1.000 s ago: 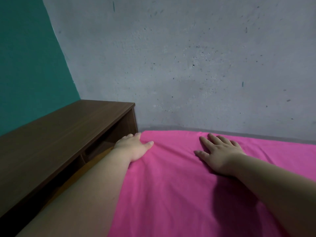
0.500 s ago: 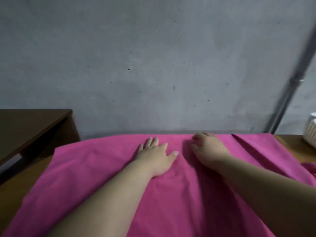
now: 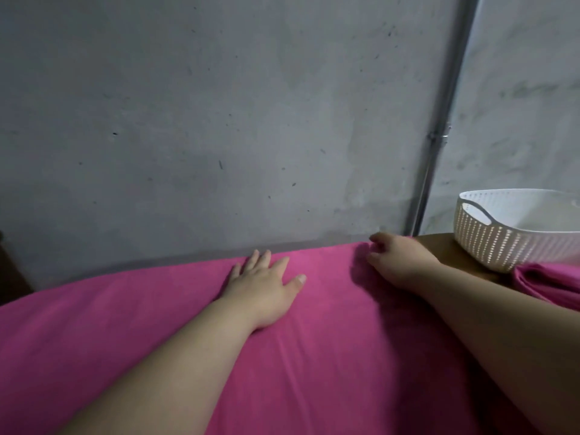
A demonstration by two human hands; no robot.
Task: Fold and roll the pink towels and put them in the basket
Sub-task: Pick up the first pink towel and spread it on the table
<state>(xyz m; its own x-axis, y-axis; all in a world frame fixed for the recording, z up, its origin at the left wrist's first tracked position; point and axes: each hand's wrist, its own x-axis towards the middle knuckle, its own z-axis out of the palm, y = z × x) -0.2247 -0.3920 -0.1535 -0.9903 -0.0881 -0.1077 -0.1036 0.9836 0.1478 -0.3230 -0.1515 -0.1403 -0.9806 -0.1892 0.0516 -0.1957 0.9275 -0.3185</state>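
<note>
A large pink towel [image 3: 314, 356] lies spread flat over the table and fills the lower view. My left hand [image 3: 263, 287] rests flat on it near its far edge, fingers straight and spread. My right hand [image 3: 398, 262] sits at the towel's far right corner, fingers curled onto the cloth edge. A white perforated basket [image 3: 489, 243] with a handle slot stands at the right on the wooden table [image 3: 445, 249]. Another pink towel [image 3: 549, 284] lies bunched in front of the basket.
A grey concrete wall runs just behind the table's far edge. A metal pipe [image 3: 439, 136] climbs the wall left of the basket. A dark piece of furniture [image 3: 9, 271] shows at the far left edge.
The view has swung right, so the brown shelf has left the frame and the basket has come in. Both hands slid right along the towel's far edge; my right hand's fingers curled at the corner.
</note>
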